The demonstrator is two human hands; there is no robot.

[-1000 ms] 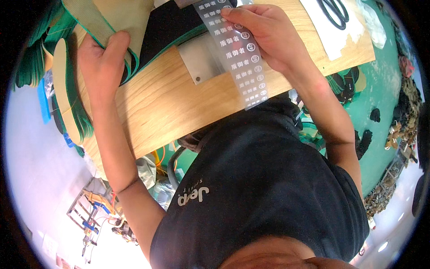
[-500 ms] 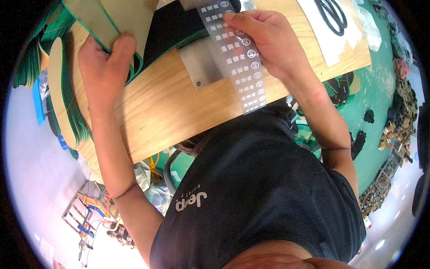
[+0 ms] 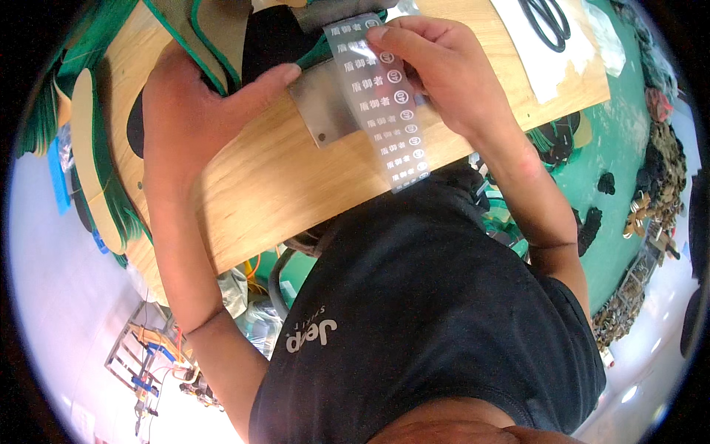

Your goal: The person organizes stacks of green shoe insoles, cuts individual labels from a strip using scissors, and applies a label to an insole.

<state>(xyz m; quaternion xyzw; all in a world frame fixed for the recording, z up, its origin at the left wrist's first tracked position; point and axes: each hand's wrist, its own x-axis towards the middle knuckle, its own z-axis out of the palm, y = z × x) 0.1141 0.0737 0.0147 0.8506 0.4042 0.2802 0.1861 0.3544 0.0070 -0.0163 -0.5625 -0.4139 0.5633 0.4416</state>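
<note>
My right hand [image 3: 444, 70] pinches a clear film strip [image 3: 388, 111] with rows of white printing between thumb and fingers; its lower end hangs past the table's front edge. My left hand [image 3: 188, 118] is open, its thumb stretched right toward the metal plate [image 3: 322, 100]. The left fingers are partly hidden beside beige, green-edged insole-like pieces [image 3: 214, 33]. Between the hands lies a black piece with a green edge [image 3: 274, 41]. A dark grey bar [image 3: 344, 12] sits over it, at the strip's upper end.
Stacked green-edged insole-like pieces [image 3: 100, 155] stand at the table's left edge. White paper [image 3: 518, 37] with a black cord loop [image 3: 547, 26] lies at the right. The wooden table's [image 3: 274, 192] front edge runs close to my body. Heaped items [image 3: 651, 207] line the green floor's far right.
My left thumb has come off the green-edged piece and swung out to the right. The grey bar has come lower into view. The film strip has shifted slightly left.
</note>
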